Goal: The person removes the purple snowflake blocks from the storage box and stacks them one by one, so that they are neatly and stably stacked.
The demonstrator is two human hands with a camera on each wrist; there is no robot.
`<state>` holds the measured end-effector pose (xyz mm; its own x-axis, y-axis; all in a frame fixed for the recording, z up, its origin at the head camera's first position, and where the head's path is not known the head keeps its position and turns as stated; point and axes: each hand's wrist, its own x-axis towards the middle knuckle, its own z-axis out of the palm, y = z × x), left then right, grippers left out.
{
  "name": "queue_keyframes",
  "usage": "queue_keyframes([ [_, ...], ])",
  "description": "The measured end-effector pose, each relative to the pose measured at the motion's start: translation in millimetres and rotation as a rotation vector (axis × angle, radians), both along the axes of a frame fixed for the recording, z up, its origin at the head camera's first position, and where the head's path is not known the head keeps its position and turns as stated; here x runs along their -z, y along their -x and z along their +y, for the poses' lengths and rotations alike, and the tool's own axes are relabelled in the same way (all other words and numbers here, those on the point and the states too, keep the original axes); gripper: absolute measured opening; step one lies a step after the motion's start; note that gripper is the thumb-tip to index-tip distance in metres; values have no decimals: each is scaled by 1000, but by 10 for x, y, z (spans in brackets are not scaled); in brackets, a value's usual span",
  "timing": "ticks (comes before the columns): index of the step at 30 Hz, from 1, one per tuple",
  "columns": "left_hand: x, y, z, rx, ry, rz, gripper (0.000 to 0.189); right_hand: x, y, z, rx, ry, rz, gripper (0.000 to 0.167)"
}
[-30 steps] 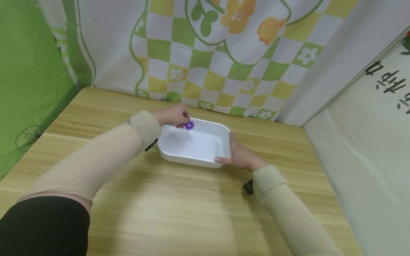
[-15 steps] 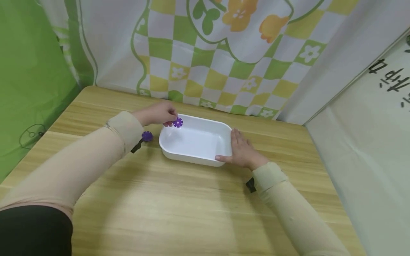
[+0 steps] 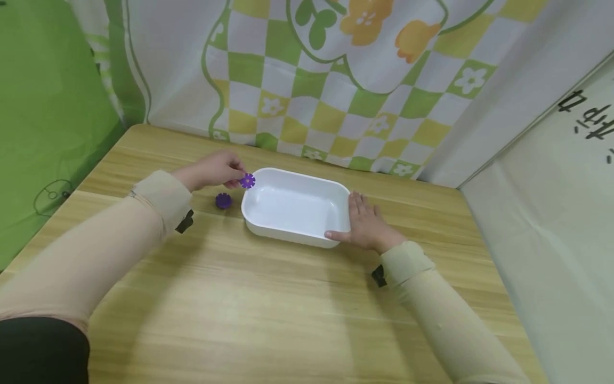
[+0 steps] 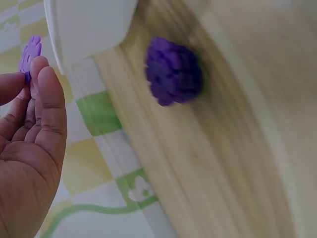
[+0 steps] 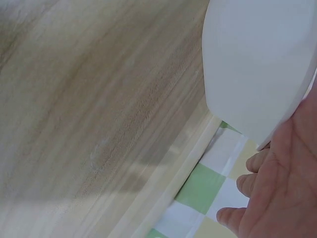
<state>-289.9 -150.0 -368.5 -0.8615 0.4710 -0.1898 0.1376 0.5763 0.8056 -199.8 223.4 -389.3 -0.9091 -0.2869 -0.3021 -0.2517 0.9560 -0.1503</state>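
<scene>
My left hand [image 3: 218, 169] pinches a purple notched snowflake disc [image 3: 247, 181] between thumb and fingertips, at the left end of a white tray [image 3: 297, 234]. In the left wrist view the disc [image 4: 30, 55] shows nearly edge-on above the fingertips. A stack of purple snowflake discs [image 3: 223, 200] sits on the table just left of the tray; its layers show in the left wrist view. My right hand [image 3: 369, 224] rests against the tray's right end, fingers fairly straight along the outside and thumb at the near rim. No discs show inside the tray.
The wooden table [image 3: 268, 298] meets a checked green, yellow and white curtain [image 3: 316, 106] at its back edge. A green cloth [image 3: 48, 117] hangs at the left, and a pale panel [image 3: 542, 208] with black writing stands at the right. Dark straps hang at both wrists.
My left hand has moved left with the disc, from over the tray to its left rim. The disc stack has come into view from behind the left wrist. The right hand stays at the tray.
</scene>
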Motion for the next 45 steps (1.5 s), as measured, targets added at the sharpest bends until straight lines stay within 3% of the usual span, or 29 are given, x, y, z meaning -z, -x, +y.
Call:
queue_keyframes([
  [12, 80, -66, -291, -74, -21, -41, 19, -4, 19, 34, 11, -6, -20, 122],
  [22, 188, -94, -420, -58, 38, -43, 17, -23, 27, 29, 13, -5, -9, 120],
  [29, 265, -117, -453, -83, 11, -88, 16, -33, 18, 26, 18, 13, -34, 121],
  [39, 347, -142, -449, -86, 75, -70, 16, -15, 10, 2, 20, 29, -43, 123],
  [45, 381, -162, -470, -62, 180, 18, 24, 6, 18, 5, 23, 30, -56, 123],
])
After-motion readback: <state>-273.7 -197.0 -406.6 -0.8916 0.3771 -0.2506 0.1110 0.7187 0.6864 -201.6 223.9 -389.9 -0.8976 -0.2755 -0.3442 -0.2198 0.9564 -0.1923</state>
